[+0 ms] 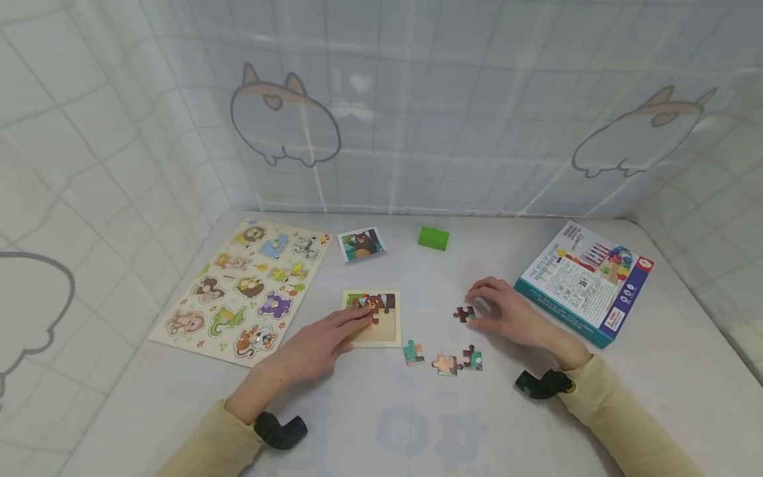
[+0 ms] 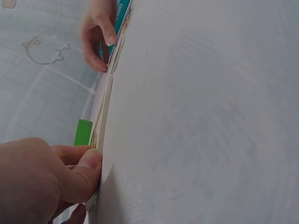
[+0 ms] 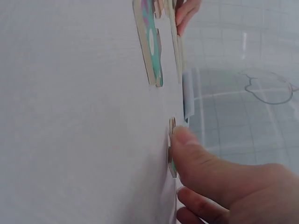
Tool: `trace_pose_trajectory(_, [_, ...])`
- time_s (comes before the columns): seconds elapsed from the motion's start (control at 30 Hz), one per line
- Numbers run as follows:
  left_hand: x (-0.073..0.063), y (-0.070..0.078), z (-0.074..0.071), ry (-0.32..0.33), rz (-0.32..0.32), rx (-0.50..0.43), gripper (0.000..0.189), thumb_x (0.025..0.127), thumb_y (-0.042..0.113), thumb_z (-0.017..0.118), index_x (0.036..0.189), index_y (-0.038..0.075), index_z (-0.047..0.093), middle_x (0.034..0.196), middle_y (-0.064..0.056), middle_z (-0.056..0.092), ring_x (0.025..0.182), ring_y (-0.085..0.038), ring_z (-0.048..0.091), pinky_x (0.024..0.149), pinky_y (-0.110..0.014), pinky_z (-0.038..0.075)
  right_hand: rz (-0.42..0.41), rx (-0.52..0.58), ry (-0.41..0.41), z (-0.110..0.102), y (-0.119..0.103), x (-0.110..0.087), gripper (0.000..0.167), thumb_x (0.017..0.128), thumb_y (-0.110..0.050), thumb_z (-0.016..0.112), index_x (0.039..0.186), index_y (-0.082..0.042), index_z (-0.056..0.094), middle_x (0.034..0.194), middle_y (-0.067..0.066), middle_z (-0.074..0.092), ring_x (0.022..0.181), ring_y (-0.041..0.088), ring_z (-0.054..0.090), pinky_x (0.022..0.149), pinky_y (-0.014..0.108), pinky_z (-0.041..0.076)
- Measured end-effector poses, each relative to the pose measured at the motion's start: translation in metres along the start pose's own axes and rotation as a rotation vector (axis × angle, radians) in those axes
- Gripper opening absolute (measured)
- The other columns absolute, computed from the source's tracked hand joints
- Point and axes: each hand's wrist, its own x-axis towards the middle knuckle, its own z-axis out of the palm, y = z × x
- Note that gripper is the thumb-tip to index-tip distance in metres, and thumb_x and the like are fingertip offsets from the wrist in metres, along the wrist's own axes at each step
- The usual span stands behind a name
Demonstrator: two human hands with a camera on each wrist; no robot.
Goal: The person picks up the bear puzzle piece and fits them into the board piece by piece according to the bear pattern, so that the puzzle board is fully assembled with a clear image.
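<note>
At far left on the pale table (image 1: 357, 411), a slanting animal board (image 1: 250, 311), its lower right corner close to the left wrist. Then a strip of free tabletop, narrowing toward the left hand (image 1: 314, 341). Left of centre, a square puzzle tray (image 1: 383, 336), lying flat: assembled bear pieces (image 1: 374, 303) in the upper part, bare wood within the rim at lower right. Behind, toward the wall, a bear picture card (image 1: 361, 244); farther right, a green block (image 1: 433, 238), well apart from the tray.

Just off the tray's lower right corner, a teal-and-peach piece (image 1: 412, 352); next, a peach piece (image 1: 446, 365) with a teal-and-brown piece (image 1: 473, 358) just beside. Open room between the tray's right edge and the right hand (image 1: 509, 315), also in front of the loose pieces. At far right, a slanted box (image 1: 587, 281), near edge close behind the right wrist.

Left grip: fingers extended, not clenched, tips on the bear pieces; thumb against the tray's outer edge in the left wrist view. Right grip: fingers bent, thumb and forefinger parted about a dark brown piece (image 1: 463, 313), thumb touching; cannot tell whether firmly pinched or merely touched.
</note>
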Motion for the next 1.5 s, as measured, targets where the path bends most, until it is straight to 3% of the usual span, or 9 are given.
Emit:
trace_pose_trajectory(0.17, [0.0000, -0.0011, 0.0012, 0.000, -0.001, 0.002, 0.054, 0.103, 0.017, 0.056, 0.154, 0.018, 0.040, 0.163, 0.000, 0.032, 0.148, -0.027, 0.033, 0.116, -0.048, 0.039, -0.040, 0.009, 0.019, 0.0014, 0.0045, 0.0012, 0.036, 0.082, -0.020, 0.083, 0.113, -0.010, 0.068, 0.127, 0.007, 0.058, 0.122, 0.028, 0.052, 0.104, 0.046, 0.043])
trace_pose_trajectory(0.57, [0.0006, -0.0007, 0.0015, -0.002, -0.020, 0.009, 0.053, 0.103, 0.017, 0.056, 0.154, 0.018, 0.041, 0.163, 0.001, 0.032, 0.149, -0.026, 0.033, 0.116, -0.048, 0.039, -0.042, 0.061, 0.033, 0.0036, 0.0068, 0.0009, 0.028, 0.081, -0.018, 0.084, 0.103, -0.013, 0.066, 0.125, 0.007, 0.057, 0.120, 0.027, 0.051, 0.103, 0.033, 0.041])
trace_pose_trajectory(0.97, [-0.0001, 0.0001, 0.0016, -0.003, -0.025, 0.016, 0.052, 0.103, 0.017, 0.056, 0.153, 0.017, 0.042, 0.162, 0.001, 0.033, 0.149, -0.026, 0.033, 0.117, -0.049, 0.038, -0.057, 0.047, 0.015, 0.0052, 0.0068, 0.0002, 0.025, 0.085, -0.017, 0.080, 0.102, -0.011, 0.063, 0.125, 0.007, 0.056, 0.121, 0.027, 0.050, 0.104, 0.034, 0.040])
trace_pose_trajectory(1.23, [-0.0004, 0.0006, 0.0013, 0.005, -0.012, 0.015, 0.052, 0.103, 0.017, 0.055, 0.153, 0.017, 0.041, 0.162, 0.001, 0.033, 0.149, -0.026, 0.033, 0.116, -0.049, 0.038, -0.081, 0.041, 0.037, 0.0051, 0.0044, 0.0005, 0.025, 0.083, -0.010, 0.080, 0.101, -0.008, 0.062, 0.124, 0.010, 0.056, 0.119, 0.028, 0.050, 0.104, 0.026, 0.038])
trace_pose_trajectory(1.5, [0.0000, 0.0012, 0.0017, -0.003, -0.012, 0.024, 0.053, 0.103, 0.018, 0.056, 0.154, 0.018, 0.041, 0.162, 0.001, 0.033, 0.149, -0.026, 0.033, 0.116, -0.048, 0.039, -0.081, 0.021, 0.038, 0.0067, 0.0041, -0.0012, 0.025, 0.084, -0.012, 0.080, 0.102, -0.008, 0.062, 0.126, 0.010, 0.056, 0.121, 0.029, 0.050, 0.104, 0.035, 0.040])
